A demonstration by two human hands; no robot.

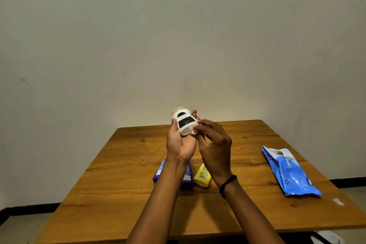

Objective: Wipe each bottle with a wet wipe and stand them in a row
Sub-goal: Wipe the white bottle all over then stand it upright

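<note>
white bottle (183,123) held up over the far middle of the table (118,194) | left hand (180,142) curled round its body, thumb one side, fingers the other | right hand (214,144) pinches wet wipe (193,130) against its lower side | likely light, stiff, slippery once wet — best held mid-body

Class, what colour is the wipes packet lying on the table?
The wipes packet is bright blue with some white print, seen best in the head view.

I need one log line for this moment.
step: wiping | left hand: holds white bottle | right hand: pinches wipe on it | blue bottle, yellow bottle: lying on table
</note>
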